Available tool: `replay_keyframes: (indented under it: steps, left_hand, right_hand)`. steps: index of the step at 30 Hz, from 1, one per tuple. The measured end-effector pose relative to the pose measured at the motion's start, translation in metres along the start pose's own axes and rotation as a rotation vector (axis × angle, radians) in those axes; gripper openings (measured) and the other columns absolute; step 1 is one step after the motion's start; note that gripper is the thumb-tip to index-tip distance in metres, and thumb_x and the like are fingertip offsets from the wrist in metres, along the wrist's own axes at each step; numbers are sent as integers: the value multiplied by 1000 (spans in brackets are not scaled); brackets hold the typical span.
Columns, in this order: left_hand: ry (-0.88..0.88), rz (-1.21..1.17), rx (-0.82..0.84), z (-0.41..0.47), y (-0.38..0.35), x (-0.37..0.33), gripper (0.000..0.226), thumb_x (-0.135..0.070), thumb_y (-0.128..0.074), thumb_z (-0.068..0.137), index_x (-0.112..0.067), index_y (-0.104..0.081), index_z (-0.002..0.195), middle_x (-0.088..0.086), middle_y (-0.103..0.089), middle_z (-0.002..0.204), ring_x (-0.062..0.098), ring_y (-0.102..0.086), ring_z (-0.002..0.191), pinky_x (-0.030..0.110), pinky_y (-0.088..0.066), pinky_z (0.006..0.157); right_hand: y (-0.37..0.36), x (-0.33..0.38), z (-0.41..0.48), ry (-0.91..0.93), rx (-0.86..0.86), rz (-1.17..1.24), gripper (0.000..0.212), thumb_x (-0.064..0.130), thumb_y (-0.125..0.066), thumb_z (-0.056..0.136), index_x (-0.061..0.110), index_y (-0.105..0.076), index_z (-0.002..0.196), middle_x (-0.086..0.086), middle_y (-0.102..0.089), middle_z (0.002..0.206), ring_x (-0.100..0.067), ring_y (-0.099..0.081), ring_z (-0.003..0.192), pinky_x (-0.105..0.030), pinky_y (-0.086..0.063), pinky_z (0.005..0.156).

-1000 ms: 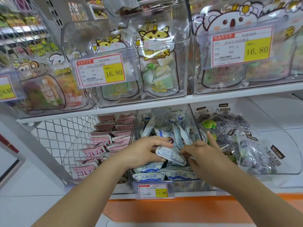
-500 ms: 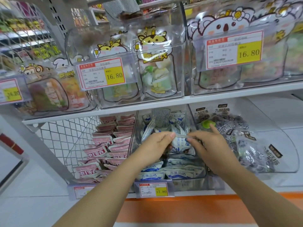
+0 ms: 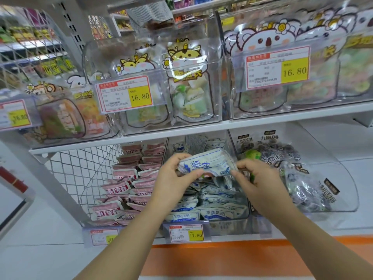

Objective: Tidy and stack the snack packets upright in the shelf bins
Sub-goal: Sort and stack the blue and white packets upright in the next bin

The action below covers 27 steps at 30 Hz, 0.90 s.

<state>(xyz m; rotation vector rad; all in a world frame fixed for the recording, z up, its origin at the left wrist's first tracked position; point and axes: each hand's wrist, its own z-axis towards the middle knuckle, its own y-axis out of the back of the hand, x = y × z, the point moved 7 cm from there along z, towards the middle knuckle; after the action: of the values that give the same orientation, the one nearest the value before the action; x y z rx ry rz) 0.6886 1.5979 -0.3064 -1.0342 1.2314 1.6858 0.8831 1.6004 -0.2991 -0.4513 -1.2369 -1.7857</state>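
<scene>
We hold a blue-and-white packet [image 3: 205, 164] just above the middle bin [image 3: 228, 224], left hand [image 3: 175, 178] pinching its left end, right hand [image 3: 260, 186] its right. Its long axis runs sideways between our hands, so standing it upright likely means turning it first.

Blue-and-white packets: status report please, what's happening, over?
Left grip and right grip both holding blue-and-white packets above the middle bin. Loose packets lie flat below. Nothing blocking.
</scene>
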Motion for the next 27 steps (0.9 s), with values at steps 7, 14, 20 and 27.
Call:
replay_keyframes:
  steps: [7,14,20,27]
  left_hand:
    - [-217,277,-127,-16,21,-25,30,-21,-75,78,-37,-56,96,-19,-64,89,0,-60,83,19,-49,73]
    - [-369,695,412,1,-44,-29,23,-20,-63,88,-19,-67,111,-6,-66,106,4,-55,95,16,-40,86]
    - [-255,796,538,18,-73,-5,14,-22,-57,93,-15,-68,97,3,-70,88,16,-62,80,30,-49,74]
    - [-212,768,663,7,-80,18,22,-26,-57,93,-18,-69,109,4,-69,101,17,-64,89,36,-51,82]
  right_hand:
    - [14,6,-2,-22,-69,-10,29,17,-66,83,20,-63,113,21,-62,94,-8,-58,96,-45,-45,95]
    - [10,-7,0,-76,-1,-105,22,12,-61,87,19,-69,107,15,-61,91,-8,-55,88,-26,-44,85]
    - [-3,-21,3,-48,137,-202,27,21,-64,87,25,-66,114,11,-61,103,-1,-42,99,-15,-29,86]
    - [-15,-33,3,-6,223,-306,36,28,-70,80,34,-65,115,2,-57,121,-19,-40,126,-36,-30,109]
